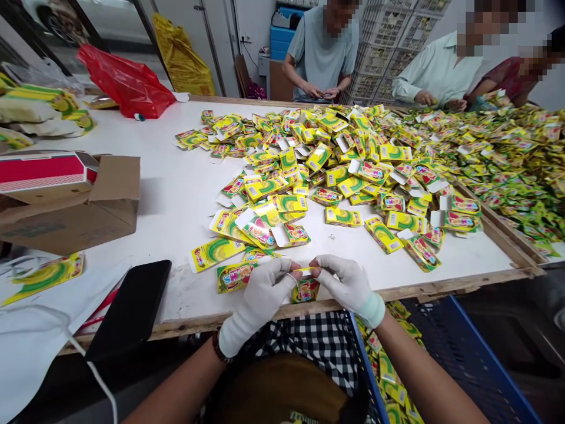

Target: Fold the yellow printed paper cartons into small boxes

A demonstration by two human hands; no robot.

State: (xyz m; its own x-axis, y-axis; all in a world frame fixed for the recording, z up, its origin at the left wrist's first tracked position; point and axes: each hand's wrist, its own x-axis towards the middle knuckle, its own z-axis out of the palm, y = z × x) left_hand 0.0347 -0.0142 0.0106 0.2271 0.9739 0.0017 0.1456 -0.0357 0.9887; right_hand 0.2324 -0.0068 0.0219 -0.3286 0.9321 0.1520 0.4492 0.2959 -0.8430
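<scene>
Both my hands wear white gloves with bare fingertips. At the table's front edge they hold one small yellow and green printed carton upright between them. My left hand pinches its top left corner, and my right hand pinches the top right, thumbs and fingers at the upper flap. Whether that flap is fully closed I cannot tell. Beside my left hand lies another printed carton, partly covered by the glove. Just beyond my hands several more cartons lie loose, some with white end flaps standing out.
A big heap of cartons spreads over the white table. Wooden strips border another pile at right. A blue crate with cartons stands below the edge. At left are a black phone and cardboard box. Co-workers sit opposite.
</scene>
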